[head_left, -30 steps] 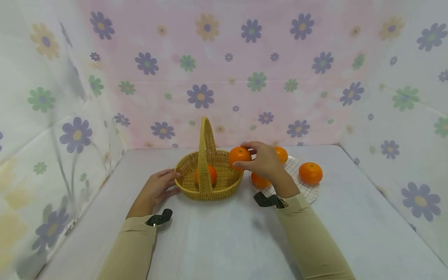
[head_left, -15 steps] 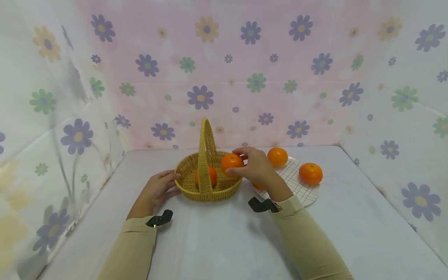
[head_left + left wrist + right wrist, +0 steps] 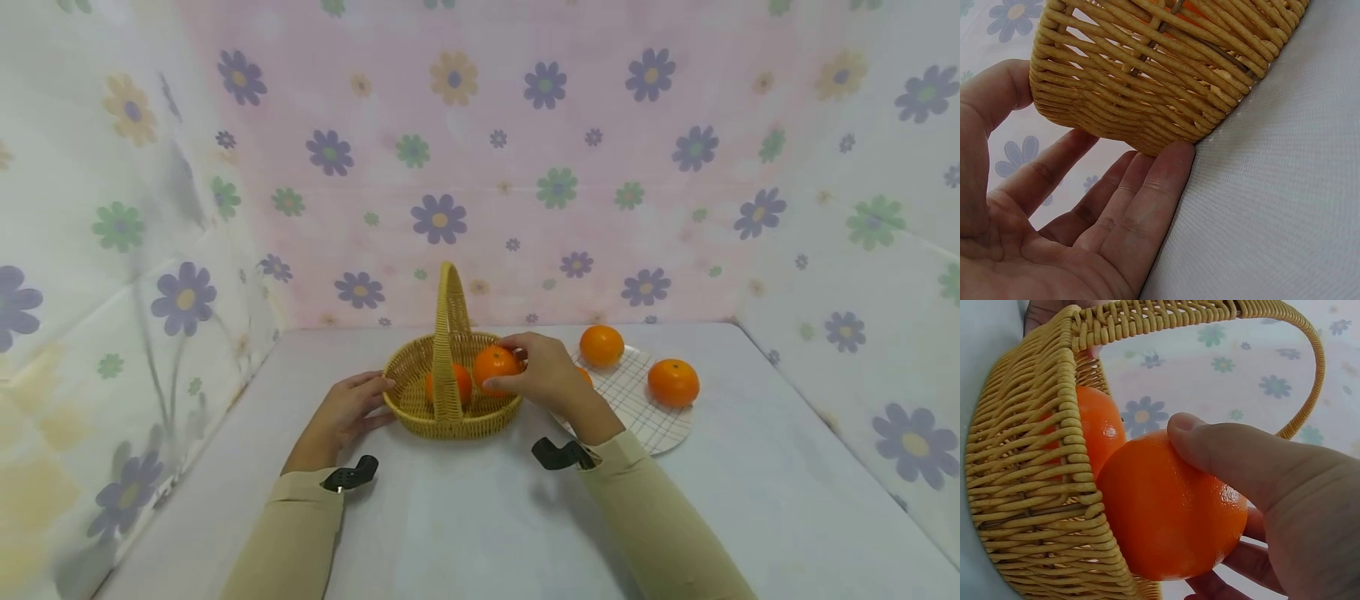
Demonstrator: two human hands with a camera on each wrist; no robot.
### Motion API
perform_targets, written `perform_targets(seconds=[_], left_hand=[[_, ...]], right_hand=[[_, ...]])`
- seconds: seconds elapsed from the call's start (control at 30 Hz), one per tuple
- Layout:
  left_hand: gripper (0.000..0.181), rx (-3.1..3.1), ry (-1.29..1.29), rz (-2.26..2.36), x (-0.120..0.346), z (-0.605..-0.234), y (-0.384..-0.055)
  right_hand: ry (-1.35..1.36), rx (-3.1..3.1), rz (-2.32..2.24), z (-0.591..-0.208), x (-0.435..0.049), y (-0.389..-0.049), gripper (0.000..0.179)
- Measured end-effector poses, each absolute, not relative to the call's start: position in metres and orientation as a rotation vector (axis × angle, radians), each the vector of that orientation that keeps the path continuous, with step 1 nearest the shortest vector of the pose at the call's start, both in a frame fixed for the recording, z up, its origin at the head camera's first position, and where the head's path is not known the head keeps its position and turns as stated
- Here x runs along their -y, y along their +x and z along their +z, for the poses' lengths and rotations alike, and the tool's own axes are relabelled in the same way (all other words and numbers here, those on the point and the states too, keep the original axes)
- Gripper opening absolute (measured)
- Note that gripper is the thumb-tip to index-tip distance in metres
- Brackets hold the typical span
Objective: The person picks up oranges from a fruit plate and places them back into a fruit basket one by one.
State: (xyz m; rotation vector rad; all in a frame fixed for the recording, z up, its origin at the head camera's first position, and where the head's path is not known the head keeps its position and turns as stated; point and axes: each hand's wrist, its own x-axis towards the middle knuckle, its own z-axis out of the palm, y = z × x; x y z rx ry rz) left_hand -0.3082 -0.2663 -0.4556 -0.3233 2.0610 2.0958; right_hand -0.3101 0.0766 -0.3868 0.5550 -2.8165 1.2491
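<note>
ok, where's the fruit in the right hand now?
Head view, near centre: the orange fruit is held by the right hand at the right end of the wicker basket, just right of a second fruit inside it.

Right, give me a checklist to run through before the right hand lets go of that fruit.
1. Grip secure: ok. The right hand holds the held fruit between thumb and fingers.
2. Basket upright: ok. The basket stands level on the table.
3. Basket steadied: ok. The left hand touches its left end.
4. Handle out of the way: ok. The held fruit is right of the handle.
5. Clear of the second fruit: cannot tell. They look very close, perhaps touching.
6. Held fruit on the basket floor: cannot tell. Its underside is hidden.
</note>
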Motion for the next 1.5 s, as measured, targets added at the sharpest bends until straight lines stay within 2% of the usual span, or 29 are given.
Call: perform_targets(seconds=[1.5], left_hand=[[0.063,-2.091,-0.301,2.059,0.264,-0.456,-0.307]], right_hand=[[0.682,2.917,1.033,-0.4,-0.058,-0.307,0.07]])
